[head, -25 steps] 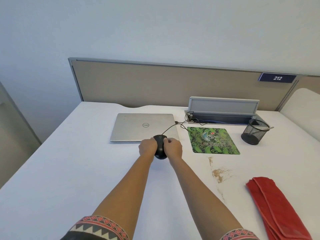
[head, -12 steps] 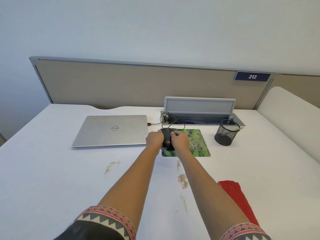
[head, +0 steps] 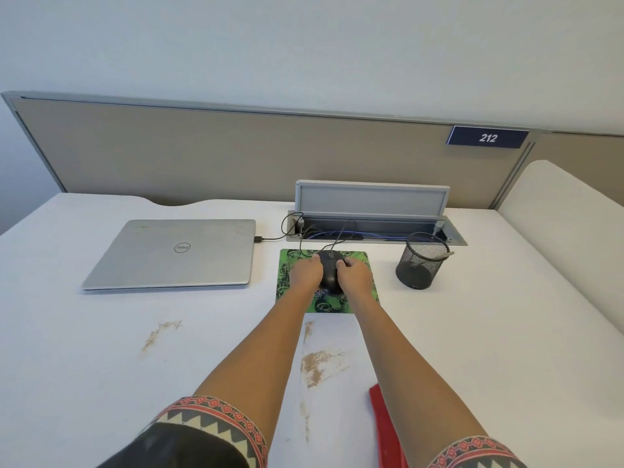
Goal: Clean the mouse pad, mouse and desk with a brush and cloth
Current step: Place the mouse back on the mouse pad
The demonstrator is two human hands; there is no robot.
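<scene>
On the dirt-smeared white tabletop lies the green patterned mouse pad, bearing the black corded mouse. The left hand and right hand curl round its sides, probably setting it down; next they must release it.

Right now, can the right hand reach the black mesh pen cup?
Probably yes: nothing stands between the right hand and the black mesh pen cup on the white desk, once it releases the black mouse.
</scene>
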